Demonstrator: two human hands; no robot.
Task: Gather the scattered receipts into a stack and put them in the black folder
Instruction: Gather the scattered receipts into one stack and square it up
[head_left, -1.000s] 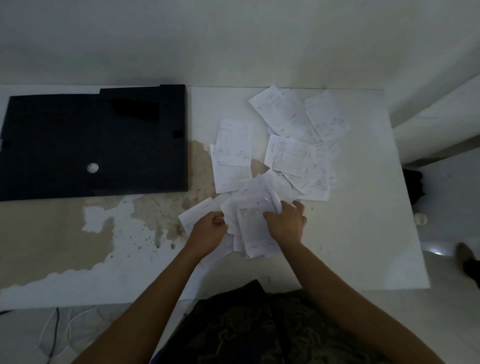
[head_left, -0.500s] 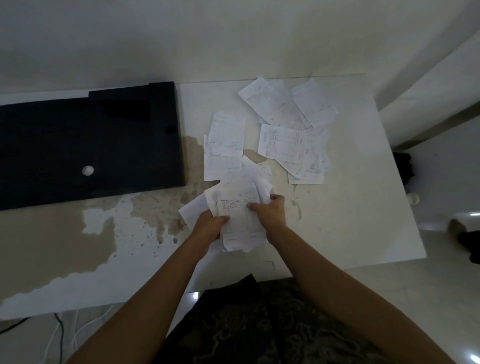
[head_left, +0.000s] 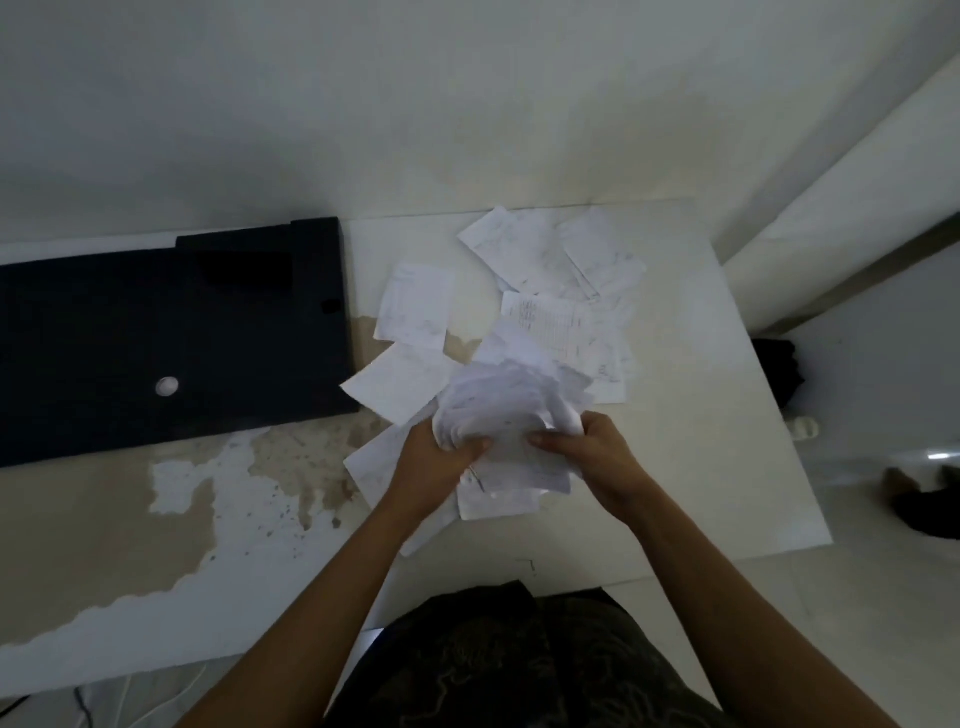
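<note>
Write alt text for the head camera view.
The left hand and right hand grip a messy bundle of receipts over a white table. Loose receipts lie scattered beyond it, and a black folder lies flat to the left.

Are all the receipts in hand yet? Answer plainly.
No: several loose receipts lie on the table beyond the bundle gripped by the left hand and right hand.

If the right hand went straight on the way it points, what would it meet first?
The right hand grips the crumpled receipt bundle; past that, probably the loose receipt near the black folder.
</note>
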